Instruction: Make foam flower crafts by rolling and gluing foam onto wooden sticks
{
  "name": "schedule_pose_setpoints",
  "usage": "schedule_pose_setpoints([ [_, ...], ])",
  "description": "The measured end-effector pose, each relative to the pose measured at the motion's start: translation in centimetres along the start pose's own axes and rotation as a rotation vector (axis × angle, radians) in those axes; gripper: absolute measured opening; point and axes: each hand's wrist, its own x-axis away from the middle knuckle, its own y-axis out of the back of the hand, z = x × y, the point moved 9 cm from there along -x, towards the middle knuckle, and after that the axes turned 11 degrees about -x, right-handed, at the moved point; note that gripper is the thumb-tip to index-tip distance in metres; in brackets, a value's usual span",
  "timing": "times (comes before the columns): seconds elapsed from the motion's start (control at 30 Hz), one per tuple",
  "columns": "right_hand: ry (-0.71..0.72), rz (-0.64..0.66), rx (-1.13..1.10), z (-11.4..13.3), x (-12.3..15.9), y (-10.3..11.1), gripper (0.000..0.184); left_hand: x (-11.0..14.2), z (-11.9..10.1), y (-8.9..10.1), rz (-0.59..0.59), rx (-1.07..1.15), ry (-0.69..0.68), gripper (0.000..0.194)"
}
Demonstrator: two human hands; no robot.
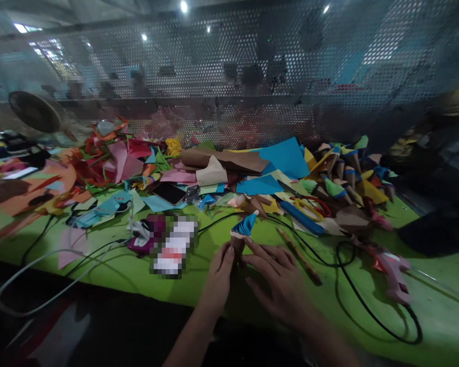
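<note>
A small brown cone (236,246) with a pleated blue top (245,225) and a pale tip stands between my hands, much like an ice-cream cone. My left hand (219,272) is closed around its left side, with the thumb along the brown part. On the other side, my right hand (275,270) has its fingers stretched out, fingertips against the cone and thumb apart below. The lower end of the cone is hidden in shadow between the hands. A brownish stick (300,256) lies just right of my right hand.
A pink glue gun (396,278) with a black cord lies at right. Finished-looking cones (344,173) are heaped behind it, near blue-handled (301,218) and yellow-ringed tools. Coloured sheets and scraps (115,158) cover the back. Phones (169,193) and cables lie left on the green tabletop (130,278).
</note>
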Motion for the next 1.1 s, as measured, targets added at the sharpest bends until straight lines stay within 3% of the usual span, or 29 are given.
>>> schedule_pose_setpoints([
  [0.77, 0.000, 0.014, -0.006, 0.1, 0.0, -0.2, 0.030, -0.3, 1.3, 0.3, -0.027, 0.002, 0.035, 0.048],
  [0.9, 0.016, 0.014, 0.004, 0.0, 0.1, -0.2, 0.029, -0.1, -0.4, 0.0, -0.006, -0.016, -0.066, 0.040],
  [1.1, 0.076, -0.215, 0.021, -0.4, 0.7, 1.9, 0.031, 0.4, -3.0, -0.9, 0.012, -0.193, -0.260, 0.031],
])
